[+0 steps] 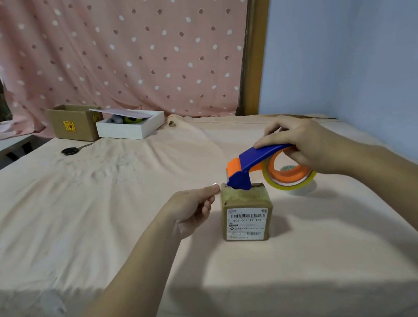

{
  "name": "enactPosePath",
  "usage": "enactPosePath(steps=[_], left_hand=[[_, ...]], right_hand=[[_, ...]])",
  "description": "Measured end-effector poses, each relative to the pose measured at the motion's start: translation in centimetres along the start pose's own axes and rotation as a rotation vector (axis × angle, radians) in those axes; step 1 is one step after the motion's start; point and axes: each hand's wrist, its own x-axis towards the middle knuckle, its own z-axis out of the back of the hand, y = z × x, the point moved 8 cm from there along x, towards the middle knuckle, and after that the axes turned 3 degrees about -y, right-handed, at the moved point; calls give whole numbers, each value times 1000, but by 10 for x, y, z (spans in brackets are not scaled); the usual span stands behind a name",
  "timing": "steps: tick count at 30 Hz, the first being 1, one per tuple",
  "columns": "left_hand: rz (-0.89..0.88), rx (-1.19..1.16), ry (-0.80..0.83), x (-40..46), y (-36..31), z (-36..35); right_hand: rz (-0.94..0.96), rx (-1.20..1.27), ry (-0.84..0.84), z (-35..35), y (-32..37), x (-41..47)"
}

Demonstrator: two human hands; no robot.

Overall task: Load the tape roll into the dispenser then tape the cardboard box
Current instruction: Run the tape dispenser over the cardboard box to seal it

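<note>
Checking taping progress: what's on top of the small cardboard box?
The blue-orange tape dispenser sits nose-down on the small cardboard box, held by the right hand. Left hand pinches near the top edge. Clear tape on top seems likely; the dispenser hides part.

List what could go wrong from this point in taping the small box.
1. The left hand pinches the tape end beside the cardboard box rather than bracing it; a pull from the dispenser in the right hand could tip or drag the box.
2. The soft, wrinkled cloth gives poor footing, so the tape may wrinkle or run crooked.
</note>
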Motion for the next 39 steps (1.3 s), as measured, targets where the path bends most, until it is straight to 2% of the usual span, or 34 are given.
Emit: enactPosePath(steps=[17, 25, 28, 34, 39], left_hand=[[-5, -83, -44, 14, 17, 4], [165, -194, 63, 12, 32, -7], [179, -217, 84, 12, 28, -11], [133, -186, 53, 14, 29, -18], [44, -160, -48, 14, 34, -13]], right_hand=[[-15, -16, 45, -11, -10, 0], [-44, -4, 84, -18, -12, -5], [-39, -16, 70, -13, -13, -3], [-54, -13, 96, -16, -9, -6], [-89, 4, 114, -19, -11, -10]])
